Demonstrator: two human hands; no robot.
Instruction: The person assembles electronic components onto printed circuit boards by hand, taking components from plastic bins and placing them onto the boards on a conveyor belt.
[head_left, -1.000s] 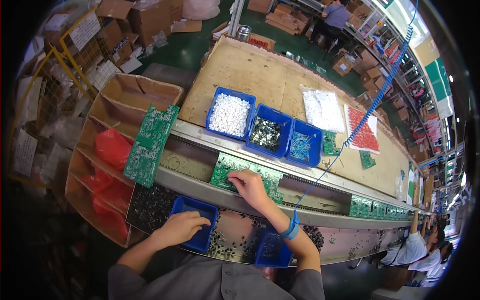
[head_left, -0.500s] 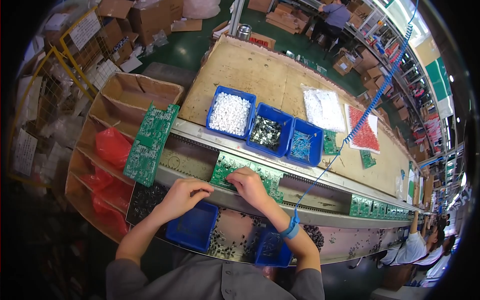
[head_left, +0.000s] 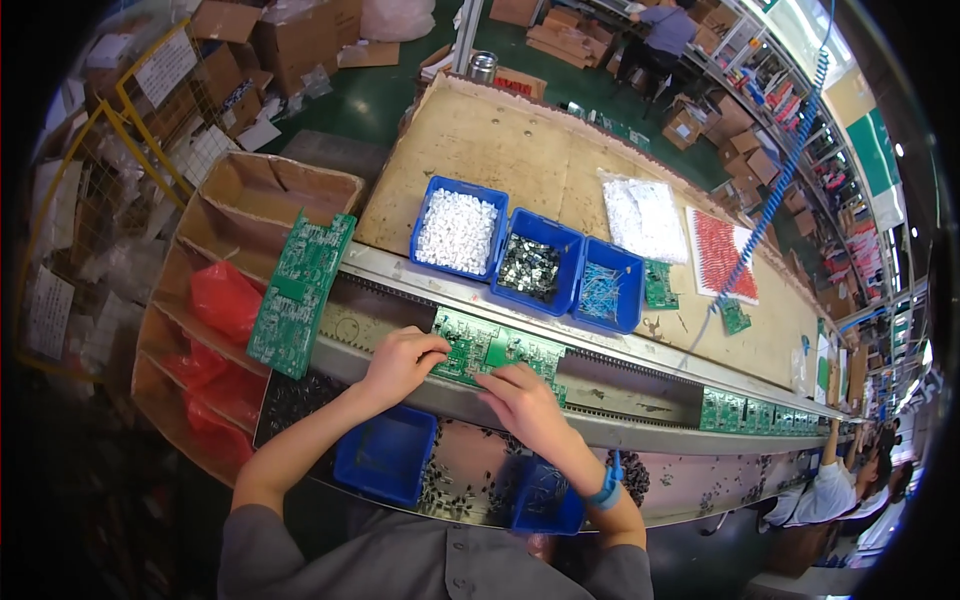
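Note:
A green circuit board lies in the conveyor rail in front of me, with small parts on it. Over its left end is my left hand, thumb and forefinger pinched together; anything between them is too small to make out. My right hand is at the board's near edge, its fingers curled together, and their tips hide whatever they hold. A blue band with a cord circles my right wrist. Beyond the rail stand blue bins of white parts, dark metallic parts and light-blue leaded parts.
Stacked green boards lean across the rail's left end, beside a cardboard divider box holding red plastic. Below the rail, two blue bins sit among loose black parts. More boards line the rail at right, where co-workers sit.
My left hand has moved up and right onto the board's left end. My right hand has shifted right and down toward the near edge. The blue cord has swung.

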